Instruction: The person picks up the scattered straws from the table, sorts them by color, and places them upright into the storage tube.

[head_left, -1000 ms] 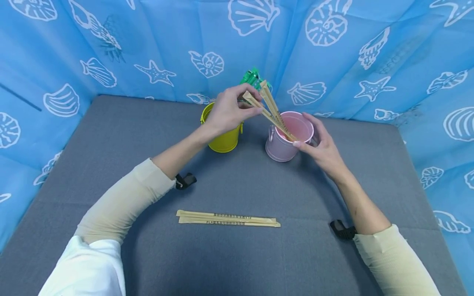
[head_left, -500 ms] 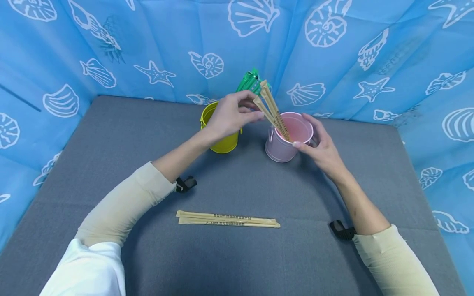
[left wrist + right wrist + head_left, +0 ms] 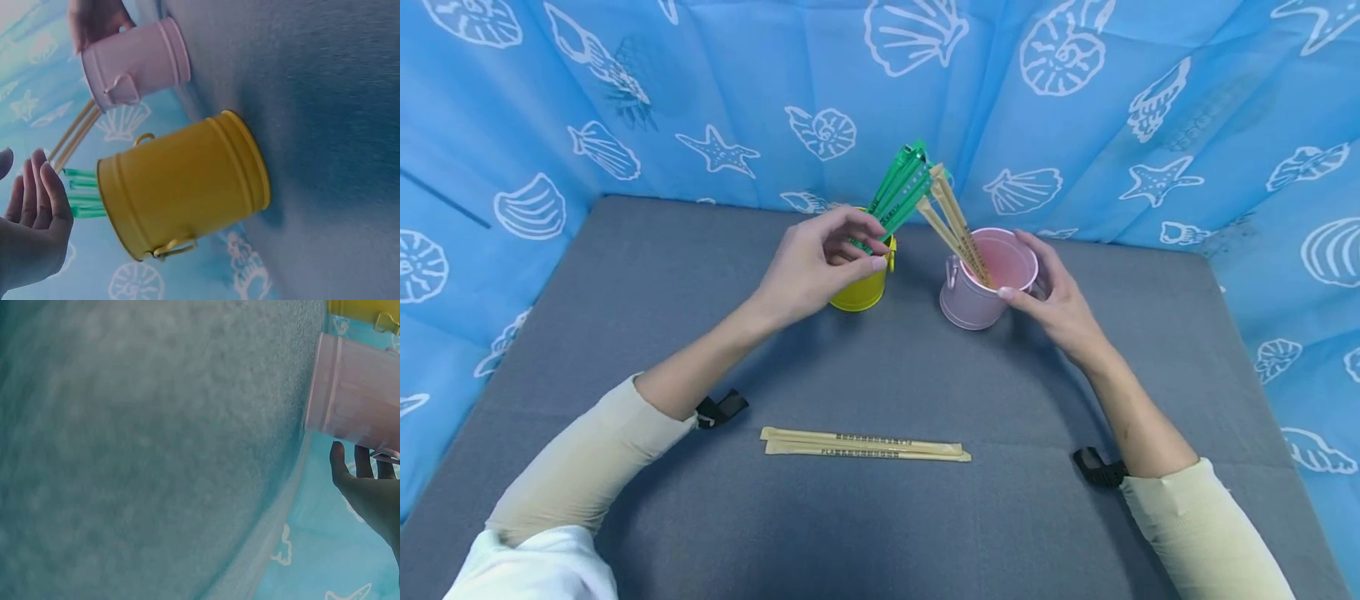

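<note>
Your right hand (image 3: 1060,308) grips the pink bucket (image 3: 973,300); keep it steady. Left hand (image 3: 816,267), empty with loosely curled fingers: grab the wrapped chopsticks (image 3: 865,444) at 6 o'clock.

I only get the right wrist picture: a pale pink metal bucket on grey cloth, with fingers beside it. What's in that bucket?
Observer: In the head view, tan paper-wrapped chopsticks lean in the pink metal bucket.
Visitor: Where's the other hand?
Observer: The left hand hovers, holding nothing, in front of a yellow metal bucket that holds green wrapped sticks.
Visitor: Anything else lying around?
Observer: Two more tan wrapped chopstick packets lie side by side on the grey table, nearer the person.
</note>
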Tool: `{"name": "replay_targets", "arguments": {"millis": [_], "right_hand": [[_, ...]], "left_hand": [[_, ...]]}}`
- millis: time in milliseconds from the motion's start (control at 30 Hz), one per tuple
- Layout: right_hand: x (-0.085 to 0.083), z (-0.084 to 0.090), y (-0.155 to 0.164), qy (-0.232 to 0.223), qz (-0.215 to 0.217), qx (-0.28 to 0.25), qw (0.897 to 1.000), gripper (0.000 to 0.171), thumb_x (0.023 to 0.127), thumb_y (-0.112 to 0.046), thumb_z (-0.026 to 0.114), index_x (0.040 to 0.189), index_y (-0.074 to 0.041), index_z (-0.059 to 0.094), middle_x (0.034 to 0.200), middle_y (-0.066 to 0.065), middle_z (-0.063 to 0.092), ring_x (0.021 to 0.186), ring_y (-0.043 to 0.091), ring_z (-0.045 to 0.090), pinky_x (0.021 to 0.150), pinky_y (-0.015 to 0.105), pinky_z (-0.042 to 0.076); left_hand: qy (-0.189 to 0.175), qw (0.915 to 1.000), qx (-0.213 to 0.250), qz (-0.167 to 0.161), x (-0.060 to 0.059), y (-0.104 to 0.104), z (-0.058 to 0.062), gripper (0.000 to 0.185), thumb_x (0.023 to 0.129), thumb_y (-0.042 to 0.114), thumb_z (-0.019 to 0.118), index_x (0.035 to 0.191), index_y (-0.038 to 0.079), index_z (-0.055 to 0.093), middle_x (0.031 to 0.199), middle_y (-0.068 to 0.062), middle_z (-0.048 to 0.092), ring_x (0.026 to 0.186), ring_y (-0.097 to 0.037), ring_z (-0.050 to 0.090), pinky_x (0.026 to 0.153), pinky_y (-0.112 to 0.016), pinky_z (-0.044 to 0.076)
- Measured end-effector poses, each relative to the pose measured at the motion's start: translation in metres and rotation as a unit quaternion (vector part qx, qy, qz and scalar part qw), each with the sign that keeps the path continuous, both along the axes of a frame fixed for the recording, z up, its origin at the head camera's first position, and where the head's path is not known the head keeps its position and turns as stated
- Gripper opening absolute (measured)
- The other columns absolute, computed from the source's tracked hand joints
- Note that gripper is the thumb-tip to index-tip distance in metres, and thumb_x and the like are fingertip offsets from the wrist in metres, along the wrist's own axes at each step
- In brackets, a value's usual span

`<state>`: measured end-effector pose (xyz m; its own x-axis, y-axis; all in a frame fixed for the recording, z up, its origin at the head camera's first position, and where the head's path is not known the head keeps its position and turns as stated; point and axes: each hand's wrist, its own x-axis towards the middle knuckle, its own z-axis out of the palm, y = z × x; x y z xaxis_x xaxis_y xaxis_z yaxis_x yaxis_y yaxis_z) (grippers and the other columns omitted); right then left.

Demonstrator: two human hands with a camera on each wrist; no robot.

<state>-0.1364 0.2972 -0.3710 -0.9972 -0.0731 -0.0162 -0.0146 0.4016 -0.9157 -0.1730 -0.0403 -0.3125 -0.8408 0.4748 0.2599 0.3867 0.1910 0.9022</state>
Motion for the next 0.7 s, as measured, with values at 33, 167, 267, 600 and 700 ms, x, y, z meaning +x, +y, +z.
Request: {"name": "replay_targets", "arguments": {"millis": [33,167,267,600,700], "right_hand": [[0.000,0.000,0.000,-0.002,0.000,0.002,1.000,0.078,0.092,-0.020,0.071,0.156,-0.031,0.028,0.160,0.003,0.029,0.148,0.028,0.024,0.115,0.061,0.019],[0.001,0.002,0.001,-0.006,0.004,0.012,1.000,0.078,0.092,-0.025,0.071,0.156,-0.031,0.027,0.160,0.003,0.028,0.148,0.027,0.023,0.116,0.060,0.018],[0.001,0.002,0.002,-0.007,0.005,0.015,1.000,0.078,0.092,-0.025,0.071,0.156,-0.031,0.027,0.160,0.003,0.028,0.149,0.026,0.022,0.116,0.058,0.017],[0.001,0.002,0.003,0.003,0.010,0.003,1.000,0.076,0.092,-0.019,0.070,0.156,-0.028,0.029,0.158,0.004,0.032,0.147,0.024,0.027,0.117,0.053,0.019],[0.001,0.001,0.003,0.005,0.015,-0.001,1.000,0.076,0.093,-0.019,0.070,0.156,-0.027,0.029,0.157,0.004,0.032,0.146,0.024,0.027,0.117,0.053,0.020]], "left_hand": [[0.006,1.0000,0.000,-0.003,0.004,-0.003,0.000,0.029,0.090,0.012,0.075,0.117,0.007,0.064,0.102,0.000,0.070,0.087,-0.010,0.068,0.079,-0.030,0.055],[0.026,0.9994,0.001,-0.021,0.020,-0.014,-0.003,0.032,0.089,0.010,0.076,0.118,0.006,0.063,0.103,-0.003,0.071,0.087,-0.010,0.068,0.076,-0.030,0.055],[0.046,0.9984,-0.004,-0.033,0.031,-0.022,-0.006,0.035,0.087,0.009,0.077,0.119,0.007,0.063,0.104,-0.002,0.070,0.086,-0.009,0.067,0.074,-0.030,0.056],[0.044,0.9944,-0.065,-0.071,0.060,-0.058,-0.027,0.047,0.084,0.010,0.080,0.128,0.016,0.063,0.109,0.007,0.070,0.086,-0.005,0.067,0.073,-0.027,0.055],[0.035,0.9933,-0.083,-0.073,0.068,-0.068,-0.037,0.049,0.084,0.011,0.080,0.130,0.018,0.063,0.111,0.008,0.070,0.086,-0.004,0.067,0.074,-0.027,0.055]]}}
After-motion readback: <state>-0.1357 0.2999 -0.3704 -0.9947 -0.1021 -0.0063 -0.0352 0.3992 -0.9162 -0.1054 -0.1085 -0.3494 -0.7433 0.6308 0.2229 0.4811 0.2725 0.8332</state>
